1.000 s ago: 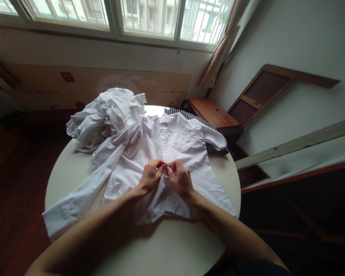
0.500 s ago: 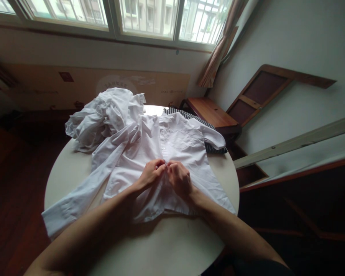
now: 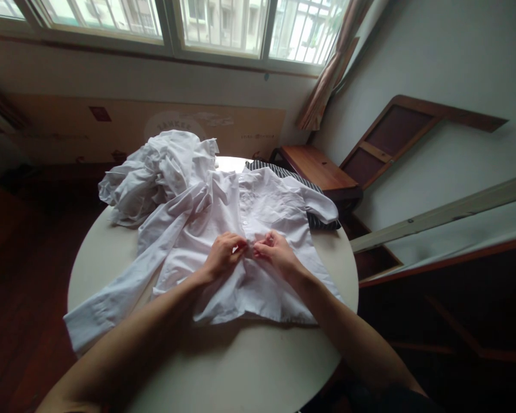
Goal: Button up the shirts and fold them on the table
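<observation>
A white button-up shirt (image 3: 275,206) lies front side up on the round white table (image 3: 241,367), one sleeve stretched toward the near left edge. My left hand (image 3: 226,252) pinches the front placket at about the middle of the shirt. Close beside it, my right hand (image 3: 277,252) has its thumb and fingers pressed together on the same strip of cloth. Small buttons show along the placket above the hands. Whether a button sits between the fingertips is too small to make out.
A crumpled heap of white cloth (image 3: 159,172) rests at the table's far left. Dark striped fabric (image 3: 324,222) lies partly under the shirt at the far right. Beyond the table stand a wooden stool-like piece (image 3: 318,166) and a large cardboard panel (image 3: 241,123) below the window.
My right hand has turned and its fingers have shifted from a curled grip to a flatter pinch. The shirt's lower hem has moved slightly. My left hand stays at the placket.
</observation>
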`<state>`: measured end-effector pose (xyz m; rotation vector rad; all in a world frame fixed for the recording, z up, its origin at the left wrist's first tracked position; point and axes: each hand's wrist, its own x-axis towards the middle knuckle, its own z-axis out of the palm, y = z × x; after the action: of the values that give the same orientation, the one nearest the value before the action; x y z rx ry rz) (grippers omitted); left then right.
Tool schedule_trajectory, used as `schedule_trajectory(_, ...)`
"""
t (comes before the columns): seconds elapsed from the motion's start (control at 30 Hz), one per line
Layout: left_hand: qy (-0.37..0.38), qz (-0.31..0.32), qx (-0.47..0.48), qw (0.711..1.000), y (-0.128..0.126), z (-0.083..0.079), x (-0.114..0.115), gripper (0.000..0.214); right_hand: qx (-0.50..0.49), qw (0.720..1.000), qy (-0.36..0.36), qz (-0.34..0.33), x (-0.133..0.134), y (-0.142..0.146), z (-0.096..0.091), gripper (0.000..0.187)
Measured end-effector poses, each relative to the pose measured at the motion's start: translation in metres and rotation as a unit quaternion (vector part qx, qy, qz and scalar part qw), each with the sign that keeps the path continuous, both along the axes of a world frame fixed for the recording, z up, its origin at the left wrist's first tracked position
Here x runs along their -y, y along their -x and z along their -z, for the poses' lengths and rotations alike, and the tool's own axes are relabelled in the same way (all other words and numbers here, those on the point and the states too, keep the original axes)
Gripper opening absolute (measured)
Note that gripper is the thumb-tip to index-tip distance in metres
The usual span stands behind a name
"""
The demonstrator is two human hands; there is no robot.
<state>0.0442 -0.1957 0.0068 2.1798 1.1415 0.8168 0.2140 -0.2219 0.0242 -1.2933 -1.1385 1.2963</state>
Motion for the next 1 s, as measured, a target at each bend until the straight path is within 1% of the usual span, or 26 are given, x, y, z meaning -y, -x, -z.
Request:
schedule_trajectory(0.03,-0.003,-0.022,-0.010,1.000,0.002,-0.001,-0.001,0.014,0.036,0.999,-0.014,0.016,0.001,-0.002,-0.001,0.033)
schedule_trajectory(0.07,-0.011,-0.051,-0.019,0.998,0.004,-0.004,-0.001,0.016,0.089,0.995,-0.044,0.031,0.005,-0.004,-0.004,0.029)
schedule_trajectory(0.1,-0.028,-0.078,-0.027,0.996,0.007,-0.009,0.001,0.019,0.154,0.984,-0.087,0.038,0.011,-0.006,-0.008,0.025)
schedule_trajectory(0.13,-0.055,-0.093,-0.037,0.993,0.010,-0.016,0.004,0.021,0.221,0.965,-0.138,0.032,0.020,-0.008,-0.013,0.021)
schedule_trajectory(0.17,-0.089,-0.087,-0.051,0.991,0.014,-0.024,0.010,0.021,0.282,0.940,-0.193,0.006,0.032,-0.010,-0.018,0.019)
schedule_trajectory(0.2,-0.124,-0.052,-0.070,0.988,0.019,-0.031,0.019,0.020,0.332,0.910,-0.244,-0.036,0.045,-0.012,-0.023,0.019)
schedule_trajectory(0.23,-0.154,0.004,-0.093,0.984,0.024,-0.038,0.029,0.021,0.372,0.879,-0.287,-0.087,0.060,-0.013,-0.026,0.023)
schedule_trajectory(0.27,-0.176,0.078,-0.120,0.974,0.029,-0.043,0.040,0.024,0.403,0.847,-0.319,-0.139,0.074,-0.015,-0.027,0.029)
schedule_trajectory(0.3,-0.190,0.150,-0.148,0.959,0.034,-0.046,0.051,0.029,0.431,0.817,-0.338,-0.181,0.087,-0.017,-0.025,0.033)
schedule_trajectory(0.33,-0.199,0.201,-0.177,0.943,0.039,-0.046,0.062,0.036,0.458,0.792,-0.344,-0.213,0.097,-0.018,-0.021,0.034)
schedule_trajectory(0.37,-0.206,0.232,-0.203,0.929,0.043,-0.043,0.071,0.039,0.483,0.772,-0.345,-0.228,0.106,-0.020,-0.016,0.029)
schedule_trajectory(0.4,-0.212,0.242,-0.226,0.919,0.047,-0.038,0.079,0.037,0.504,0.758,-0.344,-0.231,0.111,-0.022,-0.010,0.019)
schedule_trajectory(0.43,-0.217,0.241,-0.244,0.914,0.051,-0.032,0.084,0.030,0.519,0.748,-0.345,-0.228,0.115,-0.023,-0.004,0.009)
schedule_trajectory(0.47,-0.220,0.234,-0.254,0.912,0.054,-0.027,0.087,0.020,0.524,0.745,-0.349,-0.221,0.116,-0.024,0.001,0.008)
schedule_trajectory(0.5,-0.220,0.223,-0.254,0.915,0.056,-0.022,0.088,0.014,0.520,0.747,-0.354,-0.213,0.116,-0.025,0.004,0.013)
schedule_trajectory(0.53,-0.214,0.206,-0.238,0.925,0.058,-0.018,0.088,0.014,0.507,0.757,-0.360,-0.202,0.115,-0.026,0.005,0.016)
schedule_trajectory(0.6,-0.174,0.163,-0.166,0.957,0.061,-0.017,0.086,0.018,0.461,0.792,-0.364,-0.165,0.113,-0.028,0.003,0.016)
schedule_trajectory(0.67,-0.111,0.110,-0.065,0.986,0.064,-0.021,0.084,0.019,0.405,0.833,-0.361,-0.112,0.112,-0.030,-0.004,0.016)
schedule_trajectory(0.7,-0.082,0.086,-0.018,0.993,0.066,-0.024,0.084,0.019,0.379,0.847,-0.361,-0.089,0.112,-0.031,-0.007,0.016)
schedule_trajectory(0.77,-0.041,0.055,0.057,0.996,0.070,-0.029,0.086,0.018,0.341,0.862,-0.368,-0.067,0.114,-0.034,-0.011,0.017)
schedule_trajectory(0.83,-0.035,0.051,0.104,0.993,0.074,-0.032,0.089,0.015,0.319,0.866,-0.381,-0.061,0.117,-0.039,-0.012,0.019)
schedule_trajectory(0.9,-0.056,0.078,0.125,0.987,0.076,-0.034,0.093,0.015,0.315,0.860,-0.397,-0.054,0.120,-0.044,-0.011,0.022)
schedule_trajectory(0.93,-0.077,0.098,0.122,0.985,0.076,-0.034,0.095,0.016,0.322,0.852,-0.409,-0.060,0.122,-0.046,-0.011,0.023)
schedule_trajectory(0.97,-0.099,0.122,0.106,0.982,0.076,-0.035,0.097,0.017,0.335,0.838,-0.423,-0.081,0.125,-0.048,-0.012,0.024)
schedule_trajectory(1.0,-0.119,0.149,0.078,0.979,0.074,-0.034,0.100,0.018,0.355,0.818,-0.436,-0.119,0.127,-0.050,-0.012,0.024)
